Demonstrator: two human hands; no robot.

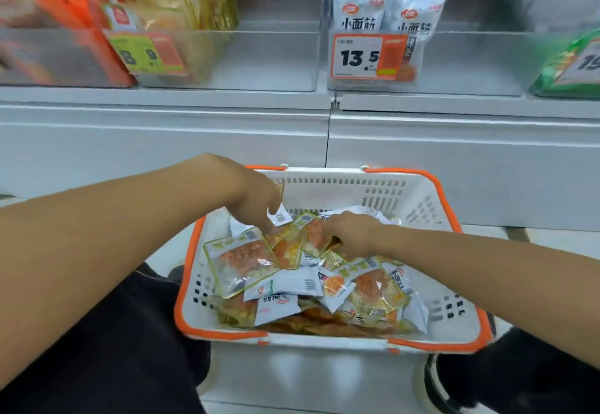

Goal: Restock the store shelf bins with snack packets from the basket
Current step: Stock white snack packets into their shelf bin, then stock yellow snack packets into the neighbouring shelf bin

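- While both hands work inside the white slotted plastic basket with orange rim (pixel 418 206), the step in hand is judged to be picking packets.
- The left hand (pixel 251 197) has its fingers curled downward, tips touching a small white foil packet (pixel 281 218).
- The right hand (pixel 352 230) has its fingers closed round a clear yellow-edged packet with orange contents (pixel 313 235).
- That packet lies just beneath the right fingers, tilted; its long axis cannot be determined.
- Next move: lift the gripped packet to the clear bin of yellow packets (pixel 227 56), which sits well above the fingers.
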